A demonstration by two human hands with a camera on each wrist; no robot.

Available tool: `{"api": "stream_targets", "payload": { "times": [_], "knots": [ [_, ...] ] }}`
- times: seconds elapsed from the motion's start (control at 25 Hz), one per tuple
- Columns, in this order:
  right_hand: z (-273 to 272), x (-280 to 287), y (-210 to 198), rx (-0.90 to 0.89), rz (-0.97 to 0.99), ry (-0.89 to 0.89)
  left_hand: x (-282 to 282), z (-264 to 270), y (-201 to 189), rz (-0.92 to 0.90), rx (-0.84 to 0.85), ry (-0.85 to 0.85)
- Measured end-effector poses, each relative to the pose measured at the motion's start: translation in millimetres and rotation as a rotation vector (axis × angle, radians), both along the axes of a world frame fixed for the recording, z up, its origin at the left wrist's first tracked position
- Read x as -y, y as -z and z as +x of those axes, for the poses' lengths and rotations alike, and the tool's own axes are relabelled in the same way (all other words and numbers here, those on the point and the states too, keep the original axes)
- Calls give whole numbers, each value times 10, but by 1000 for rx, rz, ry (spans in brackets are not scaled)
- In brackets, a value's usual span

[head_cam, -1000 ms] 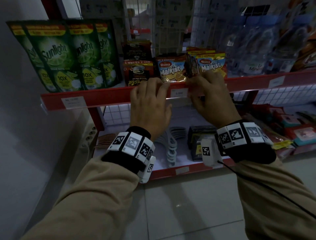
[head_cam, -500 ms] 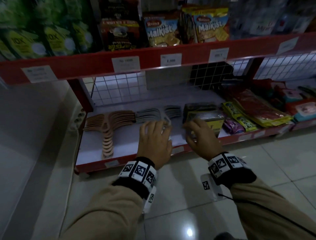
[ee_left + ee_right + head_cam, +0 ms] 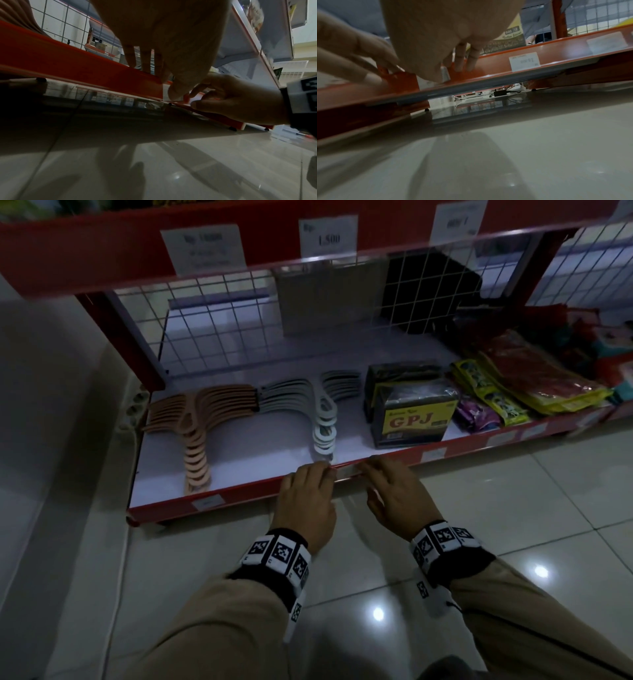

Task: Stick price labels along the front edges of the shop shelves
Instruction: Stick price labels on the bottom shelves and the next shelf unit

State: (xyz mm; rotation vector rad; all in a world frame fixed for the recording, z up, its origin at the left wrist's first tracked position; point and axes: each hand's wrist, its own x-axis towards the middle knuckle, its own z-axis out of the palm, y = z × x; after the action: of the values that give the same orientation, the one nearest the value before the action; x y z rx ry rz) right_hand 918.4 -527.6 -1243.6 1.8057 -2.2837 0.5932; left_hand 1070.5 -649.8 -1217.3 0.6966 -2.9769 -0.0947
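We're pressing the label (image 3: 165, 94) onto the bottom shelf's front edge (image 3: 239, 491) at 12 o'clock, left hand (image 3: 305, 501) and right hand (image 3: 397, 494) both flat, loose grips pushing on it, and with tags (image 3: 207, 502) up at 9 and 3 o'clock this row looks nearly done.

Both arms reach forward and down in tan sleeves (image 3: 219, 628), the wrists (image 3: 277, 553) a little apart. The left hand (image 3: 306, 501) and the right hand (image 3: 397, 494) lie palm down, near each other, with fingers (image 3: 145, 60) fairly straight and thumbs (image 3: 175, 92) pressing forward.
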Motion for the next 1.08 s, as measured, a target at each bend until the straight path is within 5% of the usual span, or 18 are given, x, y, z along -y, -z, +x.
{"api": "stream_targets", "payload": {
  "times": [0.48,1.08],
  "knots": [
    [10,216,-133,-17,66,150,14,6,31,38,-89,-33],
    [3,136,-56,6,-15,-3,-47,-66,35,22,36,-26]
  ]
}}
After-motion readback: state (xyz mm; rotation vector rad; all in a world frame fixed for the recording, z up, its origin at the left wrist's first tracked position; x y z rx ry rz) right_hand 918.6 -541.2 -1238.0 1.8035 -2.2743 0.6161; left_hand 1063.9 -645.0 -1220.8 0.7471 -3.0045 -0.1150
